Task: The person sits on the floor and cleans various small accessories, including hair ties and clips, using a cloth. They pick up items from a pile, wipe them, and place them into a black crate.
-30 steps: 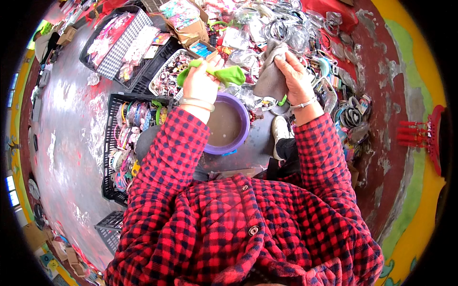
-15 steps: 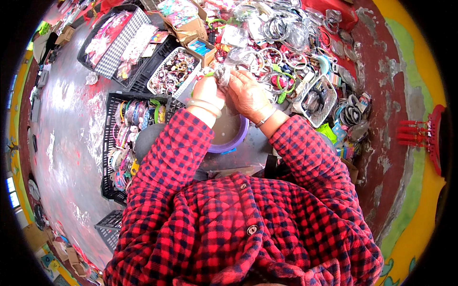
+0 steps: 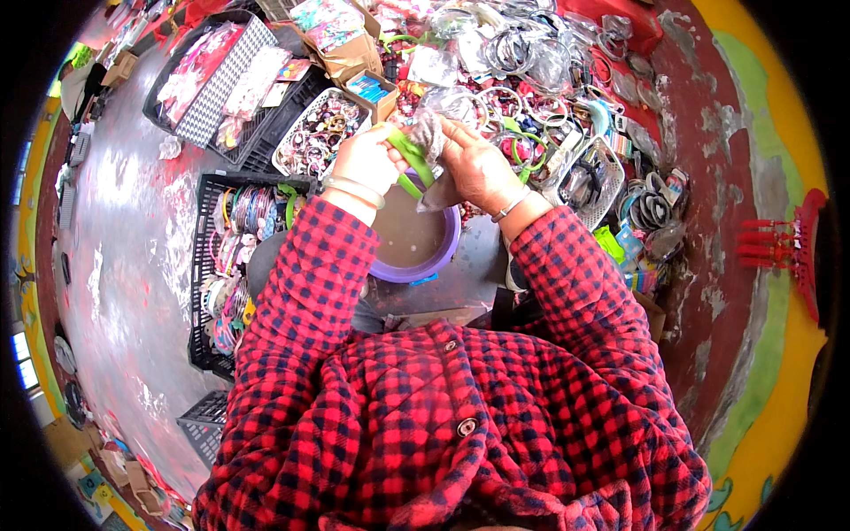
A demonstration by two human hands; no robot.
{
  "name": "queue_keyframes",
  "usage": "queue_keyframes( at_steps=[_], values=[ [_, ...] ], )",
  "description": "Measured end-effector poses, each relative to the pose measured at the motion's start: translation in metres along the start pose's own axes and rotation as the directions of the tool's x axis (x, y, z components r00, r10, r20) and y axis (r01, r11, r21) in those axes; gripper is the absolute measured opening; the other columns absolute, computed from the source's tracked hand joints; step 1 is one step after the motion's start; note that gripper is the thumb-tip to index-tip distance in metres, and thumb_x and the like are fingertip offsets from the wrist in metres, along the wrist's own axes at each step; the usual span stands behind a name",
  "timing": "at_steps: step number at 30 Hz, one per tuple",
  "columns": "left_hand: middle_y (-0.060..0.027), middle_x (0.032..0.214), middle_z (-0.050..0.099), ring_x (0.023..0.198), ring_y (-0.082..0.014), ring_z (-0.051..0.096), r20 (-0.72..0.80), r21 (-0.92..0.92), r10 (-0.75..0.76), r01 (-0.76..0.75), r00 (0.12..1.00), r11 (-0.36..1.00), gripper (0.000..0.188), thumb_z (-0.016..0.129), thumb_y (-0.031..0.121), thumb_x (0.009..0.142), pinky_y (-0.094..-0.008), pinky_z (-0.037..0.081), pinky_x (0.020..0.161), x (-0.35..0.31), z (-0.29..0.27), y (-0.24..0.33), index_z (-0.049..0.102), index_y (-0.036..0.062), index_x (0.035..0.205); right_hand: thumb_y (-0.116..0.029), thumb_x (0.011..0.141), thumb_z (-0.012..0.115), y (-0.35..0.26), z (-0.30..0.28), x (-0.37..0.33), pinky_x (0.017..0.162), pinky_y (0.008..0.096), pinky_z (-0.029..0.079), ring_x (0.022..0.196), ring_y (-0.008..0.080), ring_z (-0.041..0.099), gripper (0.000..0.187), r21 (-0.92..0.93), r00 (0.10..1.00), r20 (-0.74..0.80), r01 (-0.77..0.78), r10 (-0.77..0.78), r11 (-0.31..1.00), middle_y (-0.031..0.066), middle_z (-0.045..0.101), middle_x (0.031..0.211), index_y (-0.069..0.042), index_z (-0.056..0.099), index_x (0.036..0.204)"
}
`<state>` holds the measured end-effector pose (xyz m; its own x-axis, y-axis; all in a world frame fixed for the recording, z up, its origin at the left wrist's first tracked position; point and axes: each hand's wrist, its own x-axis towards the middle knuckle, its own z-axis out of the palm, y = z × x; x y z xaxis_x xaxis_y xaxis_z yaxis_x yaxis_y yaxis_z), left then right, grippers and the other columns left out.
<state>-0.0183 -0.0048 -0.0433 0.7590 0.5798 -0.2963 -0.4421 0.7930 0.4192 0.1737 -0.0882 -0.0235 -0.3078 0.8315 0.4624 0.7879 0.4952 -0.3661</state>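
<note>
My left hand (image 3: 366,161) is closed on a lime-green headband (image 3: 411,156), a wide curved band that runs down to the right from my fingers. Pinched in my right hand (image 3: 483,172) is a damp-looking grey cloth (image 3: 428,133). The cloth lies against the headband, and part of it hangs below my right fingers. Under both hands stands a purple basin (image 3: 409,274) with murky water (image 3: 403,232) in it. My hands and the cloth cover its far side.
Beyond my hands spreads a pile of hairbands and plastic-wrapped goods (image 3: 518,57). A white basket of hair ties (image 3: 297,164) stands far left, with a black crate of headbands (image 3: 205,265) nearer. To the right is another white basket (image 3: 611,196).
My hands have moved apart, the left one leftward and the right one slightly right. The green headband and grey cloth now show between them, and more of the basin's water is visible.
</note>
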Motion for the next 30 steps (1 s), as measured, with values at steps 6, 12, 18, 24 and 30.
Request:
queue_keyframes(
  at_steps=[6, 12, 18, 24, 30],
  values=[
    [-0.0134, 0.098, 0.059, 0.091, -0.0252, 0.057, -0.298, 0.009, 0.215, -0.223, 0.930, 0.975, 0.020, 0.043, 0.016, 0.088, -0.0374, 0.045, 0.084, -0.003, 0.024, -0.002, 0.053, 0.0007, 0.097, -0.004, 0.070, 0.055, 0.028, 0.001, -0.003, 0.078, 0.0357, 0.047, 0.090, 0.0324, 0.057, 0.035, 0.176, 0.981, -0.003, -0.192, 0.195, 0.966, 0.0156, 0.059, 0.101, -0.002, 0.056, 0.105],
    [-0.0086, 0.081, 0.055, 0.074, -0.0217, 0.059, -0.385, 0.079, 0.305, -0.298, 0.871, 0.951, 0.016, 0.044, 0.020, 0.088, -0.0355, 0.049, 0.069, 0.003, 0.016, -0.010, 0.050, 0.0047, 0.085, -0.009, 0.085, 0.054, 0.024, -0.049, 0.014, 0.069, 0.0206, 0.044, 0.077, 0.0072, 0.053, 0.018, 0.827, 0.674, -0.265, -0.209, 0.689, 0.522, 0.0014, 0.060, 0.086, 0.001, 0.057, 0.100],
    [-0.0040, 0.069, 0.051, 0.059, -0.0150, 0.052, -0.346, 0.177, 0.390, -0.348, 0.853, 0.920, 0.018, 0.044, 0.021, 0.089, -0.0286, 0.045, 0.054, 0.013, 0.028, -0.038, 0.050, 0.0069, 0.080, -0.009, 0.082, 0.053, -0.011, -0.010, 0.013, 0.076, 0.0316, 0.043, 0.087, 0.0228, 0.055, 0.026, 0.150, 0.941, -0.314, -0.082, 0.126, 0.985, 0.0097, 0.058, 0.098, -0.003, 0.055, 0.107],
    [-0.0047, 0.089, 0.054, 0.076, -0.0162, 0.055, -0.184, 0.069, 0.255, -0.246, 0.949, 0.967, 0.018, 0.044, 0.016, 0.089, -0.0287, 0.047, 0.069, 0.005, 0.035, -0.059, 0.050, 0.0057, 0.102, -0.023, 0.084, 0.051, -0.028, 0.008, 0.009, 0.068, 0.0423, 0.044, 0.082, 0.0383, 0.055, 0.022, 0.366, 0.873, -0.037, -0.441, 0.487, 0.819, 0.0198, 0.057, 0.087, -0.004, 0.055, 0.092],
    [-0.0044, 0.095, 0.055, 0.081, -0.0144, 0.056, -0.108, 0.256, 0.297, -0.262, 0.949, 0.931, 0.027, 0.041, 0.013, 0.091, -0.0263, 0.047, 0.071, 0.004, 0.035, -0.059, 0.046, 0.0037, 0.116, -0.026, 0.085, 0.050, -0.005, 0.014, 0.010, 0.064, 0.0397, 0.045, 0.074, 0.0382, 0.057, 0.024, 0.524, 0.709, -0.084, -0.566, 0.700, 0.636, 0.0229, 0.057, 0.075, -0.003, 0.057, 0.082]
  ],
)
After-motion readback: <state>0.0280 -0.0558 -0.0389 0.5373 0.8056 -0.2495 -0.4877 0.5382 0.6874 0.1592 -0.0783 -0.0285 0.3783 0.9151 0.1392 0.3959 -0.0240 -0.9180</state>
